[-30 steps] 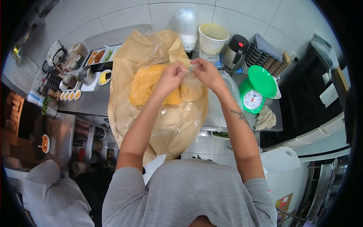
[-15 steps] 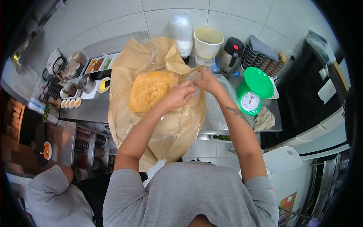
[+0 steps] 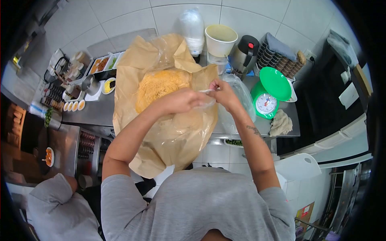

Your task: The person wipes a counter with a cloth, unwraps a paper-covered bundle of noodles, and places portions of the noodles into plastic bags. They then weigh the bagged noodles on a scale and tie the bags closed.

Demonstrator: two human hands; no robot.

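A big brown paper sack lined with clear plastic (image 3: 173,132) stands open on the steel counter, with a heap of thin yellow noodles (image 3: 157,86) inside. Over its right side my two hands meet on a small clear plastic bag (image 3: 206,100). My left hand (image 3: 183,100) grips the bag's left side. My right hand (image 3: 223,94) pinches its top edge. What lies inside the small bag is hidden by my fingers.
A green kitchen scale (image 3: 270,94) stands to the right, a folded cloth (image 3: 280,123) beside it. Behind are a white tub (image 3: 220,39), a black kettle (image 3: 244,54) and stacked cups (image 3: 281,60). Sauce trays and small dishes (image 3: 86,82) fill the left counter. Another person in grey (image 3: 56,209) is at lower left.
My hands have come lower and closer together on the small bag. My left forearm has swung across the sack. The person at lower left has shifted a little.
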